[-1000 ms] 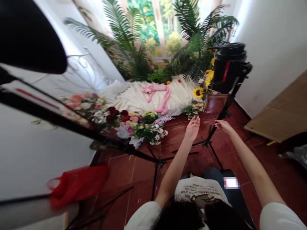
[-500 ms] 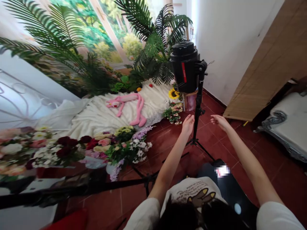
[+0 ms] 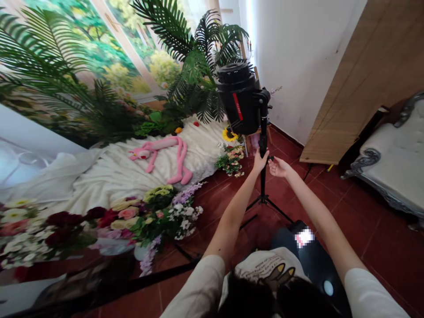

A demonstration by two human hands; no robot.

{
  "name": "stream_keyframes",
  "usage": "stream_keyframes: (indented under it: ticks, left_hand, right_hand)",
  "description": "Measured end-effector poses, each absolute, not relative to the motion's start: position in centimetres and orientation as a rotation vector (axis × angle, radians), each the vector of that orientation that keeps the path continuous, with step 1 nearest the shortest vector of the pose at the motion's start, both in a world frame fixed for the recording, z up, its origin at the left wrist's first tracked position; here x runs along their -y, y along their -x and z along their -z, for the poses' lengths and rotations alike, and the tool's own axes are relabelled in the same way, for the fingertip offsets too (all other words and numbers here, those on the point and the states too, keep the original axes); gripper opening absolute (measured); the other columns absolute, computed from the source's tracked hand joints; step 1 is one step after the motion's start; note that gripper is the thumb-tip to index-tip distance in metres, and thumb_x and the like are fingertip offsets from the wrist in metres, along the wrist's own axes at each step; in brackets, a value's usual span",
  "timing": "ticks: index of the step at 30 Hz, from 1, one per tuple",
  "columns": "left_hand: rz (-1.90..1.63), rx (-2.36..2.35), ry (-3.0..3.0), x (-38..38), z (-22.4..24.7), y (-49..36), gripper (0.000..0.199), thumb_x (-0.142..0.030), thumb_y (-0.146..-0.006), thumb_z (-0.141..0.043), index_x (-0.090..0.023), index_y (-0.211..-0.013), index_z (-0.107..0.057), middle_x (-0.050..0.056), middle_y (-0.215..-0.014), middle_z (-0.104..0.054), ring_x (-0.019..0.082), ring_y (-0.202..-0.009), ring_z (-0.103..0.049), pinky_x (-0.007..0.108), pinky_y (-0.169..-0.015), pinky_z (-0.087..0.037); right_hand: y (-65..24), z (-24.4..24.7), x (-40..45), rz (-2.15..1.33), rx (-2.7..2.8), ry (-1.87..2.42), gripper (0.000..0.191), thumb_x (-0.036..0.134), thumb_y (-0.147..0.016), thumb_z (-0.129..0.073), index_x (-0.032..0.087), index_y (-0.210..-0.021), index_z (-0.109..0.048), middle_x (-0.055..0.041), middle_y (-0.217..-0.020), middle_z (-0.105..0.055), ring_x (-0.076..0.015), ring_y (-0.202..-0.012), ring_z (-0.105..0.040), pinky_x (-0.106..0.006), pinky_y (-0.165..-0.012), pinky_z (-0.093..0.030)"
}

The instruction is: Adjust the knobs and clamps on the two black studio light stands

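A black studio light (image 3: 239, 101) with a red label strip sits on top of a black light stand (image 3: 263, 181). My left hand (image 3: 260, 160) is closed around the stand's pole just below its collar. On the pole's right side, my right hand (image 3: 279, 168) pinches the small black tightening knob (image 3: 271, 158). Fingers partly hide both the knob and the pole there. The stand's tripod legs are spread on the red tiled floor.
A pink plush toy (image 3: 162, 145) lies on a white draped cloth (image 3: 96, 170) at left. Artificial flowers (image 3: 129, 214) line its front, with palm fronds behind. A black boom pole (image 3: 165, 270) crosses the lower left. A carved white sofa (image 3: 394, 145) stands at right.
Both hands have come in to the stand. My left hand has taken hold of the pole and my right hand the knob. The view has shifted slightly to the right.
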State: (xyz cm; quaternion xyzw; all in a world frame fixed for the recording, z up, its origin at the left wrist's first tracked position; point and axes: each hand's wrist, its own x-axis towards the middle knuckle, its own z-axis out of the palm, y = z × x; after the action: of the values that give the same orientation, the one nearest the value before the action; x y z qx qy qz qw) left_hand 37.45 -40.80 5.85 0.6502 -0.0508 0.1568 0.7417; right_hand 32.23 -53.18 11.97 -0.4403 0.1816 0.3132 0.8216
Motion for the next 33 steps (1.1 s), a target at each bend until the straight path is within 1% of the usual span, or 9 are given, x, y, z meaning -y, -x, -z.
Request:
stream_keyframes:
  ticks: [4, 10, 18, 22, 23, 24, 27, 30, 33]
  left_hand:
    - [-0.334, 0.115, -1.458, 40.8, -5.6, -37.4, 0.029, -0.041, -0.081, -0.07, -0.02, -0.099, -0.059, 0.008, -0.098, -0.068, 0.02, -0.098, -0.065, 0.037, -0.099, -0.046]
    - [-0.312, 0.103, -1.457, 40.7, -5.9, -36.9, 0.027, -0.036, -0.081, -0.071, -0.02, -0.098, -0.058, 0.007, -0.095, -0.067, 0.019, -0.097, -0.064, 0.035, -0.1, -0.044]
    - [-0.267, 0.094, -1.538, 40.6, -6.3, -36.9, 0.026, -0.031, -0.086, -0.064, -0.018, -0.107, -0.056, 0.008, -0.106, -0.066, 0.017, -0.104, -0.061, 0.032, -0.101, -0.043]
    - [-0.245, 0.089, -1.561, 40.4, -6.2, -37.2, 0.026, -0.029, -0.087, -0.062, -0.017, -0.109, -0.056, 0.007, -0.108, -0.066, 0.016, -0.103, -0.062, 0.03, -0.099, -0.045]
    - [-0.236, 0.089, -1.562, 40.3, -6.2, -37.2, 0.026, -0.029, -0.087, -0.062, -0.017, -0.109, -0.056, 0.007, -0.107, -0.066, 0.015, -0.102, -0.062, 0.03, -0.098, -0.045]
    - [-0.227, 0.088, -1.562, 40.3, -6.2, -37.2, 0.026, -0.029, -0.087, -0.062, -0.017, -0.109, -0.056, 0.007, -0.107, -0.067, 0.015, -0.101, -0.062, 0.03, -0.097, -0.046]
    - [-0.205, 0.086, -1.559, 40.1, -6.2, -37.0, 0.026, -0.031, -0.087, -0.062, -0.017, -0.108, -0.056, 0.008, -0.106, -0.067, 0.016, -0.097, -0.064, 0.03, -0.093, -0.049]
    - [-0.219, 0.087, -1.548, 40.2, -6.2, -36.9, 0.026, -0.031, -0.087, -0.062, -0.017, -0.108, -0.056, 0.008, -0.107, -0.067, 0.015, -0.096, -0.064, 0.03, -0.092, -0.049]
    - [-0.237, 0.089, -1.545, 40.3, -6.2, -36.9, 0.027, -0.031, -0.087, -0.063, -0.017, -0.109, -0.056, 0.008, -0.11, -0.067, 0.014, -0.097, -0.064, 0.029, -0.094, -0.049]
  right_hand:
    - [-32.8, -12.2, 53.2, -0.703, -0.412, 0.961, 0.04, 0.035, -0.103, -0.035, 0.015, -0.079, -0.059, -0.0021, -0.059, -0.062, -0.009, -0.046, -0.052, -0.017, -0.049, -0.043]
    - [-33.2, -12.4, 53.0, -0.704, -0.536, 0.747, 0.034, 0.031, -0.102, -0.038, 0.015, -0.079, -0.057, -0.0019, -0.06, -0.063, -0.0072, -0.045, -0.051, -0.015, -0.047, -0.046]
    - [-33.2, -12.6, 53.2, -0.733, -0.586, 0.581, 0.025, 0.029, -0.102, -0.041, 0.014, -0.094, -0.059, -0.0012, -0.062, -0.066, -0.0053, -0.041, -0.051, -0.012, -0.044, -0.048]
    - [-33.7, -11.6, 53.0, -0.63, -0.53, 0.851, 0.013, 0.023, -0.096, -0.052, 0.015, -0.088, -0.06, 0.0, -0.062, -0.066, -0.0041, -0.042, -0.05, -0.012, -0.047, -0.048]
    - [-33.9, -11.3, 53.0, -0.545, -0.496, 1.019, 0.007, 0.021, -0.091, -0.059, 0.016, -0.085, -0.059, 0.0004, -0.063, -0.065, -0.0047, -0.045, -0.051, -0.013, -0.049, -0.05]
    - [-34.1, -11.0, 53.0, -0.428, -0.447, 1.219, 0.008, 0.019, -0.084, -0.067, 0.017, -0.082, -0.059, 0.0008, -0.065, -0.065, -0.0058, -0.049, -0.053, -0.016, -0.052, -0.051]
    - [-34.3, -10.3, 53.4, 0.015, -0.142, 1.841, 0.024, 0.013, -0.064, -0.078, 0.02, -0.077, -0.059, 0.0004, -0.075, -0.065, -0.0132, -0.069, -0.061, -0.028, -0.069, -0.056]
    - [-33.7, -9.8, 54.0, 0.302, 0.267, 2.254, 0.012, 0.012, -0.071, -0.068, 0.021, -0.076, -0.063, -0.0064, -0.099, -0.065, -0.0234, -0.099, -0.06, -0.042, -0.087, -0.054]
    - [-32.7, -8.9, 54.4, 0.338, 0.445, 2.436, 0.012, 0.013, -0.077, -0.059, 0.021, -0.075, -0.067, -0.0102, -0.124, -0.057, -0.0292, -0.118, -0.052, -0.047, -0.092, -0.051]
